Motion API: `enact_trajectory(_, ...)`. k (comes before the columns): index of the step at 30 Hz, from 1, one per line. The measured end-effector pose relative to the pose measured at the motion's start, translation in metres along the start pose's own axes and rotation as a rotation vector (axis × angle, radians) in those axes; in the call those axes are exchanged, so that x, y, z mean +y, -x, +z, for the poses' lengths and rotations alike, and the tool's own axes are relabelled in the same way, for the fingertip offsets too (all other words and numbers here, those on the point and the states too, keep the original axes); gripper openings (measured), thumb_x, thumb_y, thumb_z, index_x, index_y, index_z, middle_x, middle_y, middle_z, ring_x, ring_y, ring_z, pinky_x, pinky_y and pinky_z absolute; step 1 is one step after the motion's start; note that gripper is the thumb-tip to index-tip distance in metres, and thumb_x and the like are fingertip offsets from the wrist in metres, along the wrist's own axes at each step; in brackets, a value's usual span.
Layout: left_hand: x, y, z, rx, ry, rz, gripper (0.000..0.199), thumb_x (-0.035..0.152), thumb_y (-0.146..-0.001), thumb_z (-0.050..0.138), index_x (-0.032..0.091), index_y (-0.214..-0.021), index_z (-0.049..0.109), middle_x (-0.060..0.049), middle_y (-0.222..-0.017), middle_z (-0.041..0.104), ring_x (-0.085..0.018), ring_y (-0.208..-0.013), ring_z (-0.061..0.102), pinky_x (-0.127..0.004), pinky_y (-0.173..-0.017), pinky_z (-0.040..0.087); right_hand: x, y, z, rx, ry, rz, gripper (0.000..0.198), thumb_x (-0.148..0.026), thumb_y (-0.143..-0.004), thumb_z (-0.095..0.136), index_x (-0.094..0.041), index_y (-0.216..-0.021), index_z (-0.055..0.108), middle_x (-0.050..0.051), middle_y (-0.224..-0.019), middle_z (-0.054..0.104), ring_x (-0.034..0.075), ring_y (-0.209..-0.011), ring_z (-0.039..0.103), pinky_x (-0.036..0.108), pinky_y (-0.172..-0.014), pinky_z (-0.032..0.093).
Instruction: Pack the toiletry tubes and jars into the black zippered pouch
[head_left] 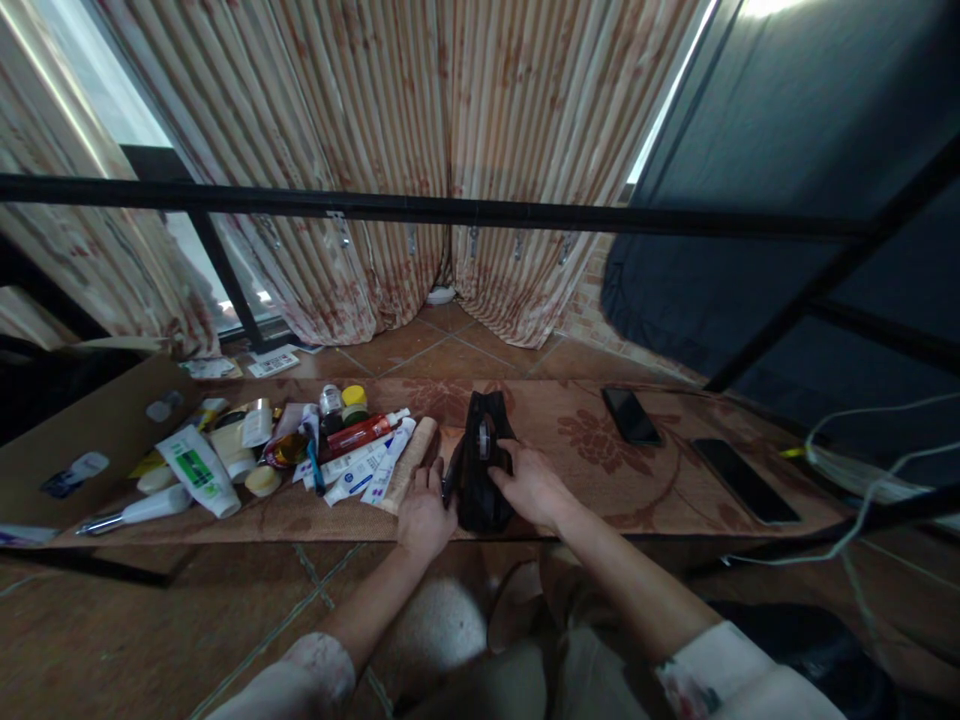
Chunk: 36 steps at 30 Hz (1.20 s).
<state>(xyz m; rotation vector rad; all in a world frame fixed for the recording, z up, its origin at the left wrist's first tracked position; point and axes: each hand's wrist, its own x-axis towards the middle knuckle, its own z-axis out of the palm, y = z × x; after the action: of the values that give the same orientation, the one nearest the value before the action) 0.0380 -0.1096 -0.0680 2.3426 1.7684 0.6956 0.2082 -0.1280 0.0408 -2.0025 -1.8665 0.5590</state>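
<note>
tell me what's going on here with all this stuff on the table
A person has the left hand and right hand at either side of a black bag on a cloth-covered table. A beige tube lies beside the left hand, with more tubes and bottles spread farther left. Two phones lie to the right.

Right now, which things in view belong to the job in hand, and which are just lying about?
In the job, apparently:
black pouch, between left hand and right hand
perhaps the tubes to its left

Likely just lying about:
two dark phones
cardboard box
</note>
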Motion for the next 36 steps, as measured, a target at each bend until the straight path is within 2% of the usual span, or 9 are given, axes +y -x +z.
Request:
enact_trajectory(7, -0.001, 0.001, 0.001, 0.018, -0.007, 0.007, 0.056, 0.030, -0.083, 0.051, 0.014, -0.134, 0.037, -0.012, -0.116, 0.053, -0.026, -0.107, 0.054, -0.036, -0.088, 0.045, 0.001, 0.000, 0.000, 0.000, -0.009, 0.002, 0.044, -0.030, -0.080, 0.051, -0.016, -0.123, 0.054, 0.011, -0.114, 0.061, 0.023, -0.107, 0.057, 0.030, -0.092, 0.040)
enact_trajectory(21, -0.002, 0.001, 0.002, 0.017, -0.039, 0.011, 0.054, 0.030, -0.083, 0.049, 0.011, -0.133, 0.038, -0.013, -0.116, 0.053, -0.025, -0.106, 0.054, -0.036, -0.088, 0.046, 0.000, 0.000, 0.001, 0.012, -0.021, -0.002, 0.040, -0.028, -0.080, 0.051, -0.015, -0.117, 0.057, 0.012, -0.114, 0.062, 0.024, -0.108, 0.057, 0.032, -0.093, 0.041)
enact_trajectory(27, -0.002, 0.001, 0.002, 0.012, -0.008, 0.007, 0.055, 0.030, -0.083, 0.050, 0.014, -0.134, 0.037, -0.013, -0.116, 0.053, -0.026, -0.108, 0.054, -0.037, -0.090, 0.045, -0.001, 0.001, -0.001, 0.012, -0.004, -0.002, 0.042, -0.029, -0.080, 0.051, -0.015, -0.120, 0.055, 0.013, -0.116, 0.061, 0.025, -0.109, 0.057, 0.033, -0.093, 0.041)
enact_trajectory(36, -0.002, 0.025, -0.017, 0.002, 0.132, -0.010, 0.056, 0.029, -0.080, 0.054, 0.018, -0.133, 0.038, -0.012, -0.131, 0.046, -0.025, -0.116, 0.051, -0.038, -0.093, 0.047, 0.001, -0.001, 0.000, -0.007, 0.014, -0.024, 0.040, -0.028, -0.082, 0.051, -0.015, -0.119, 0.056, 0.013, -0.114, 0.062, 0.024, -0.110, 0.056, 0.031, -0.093, 0.040)
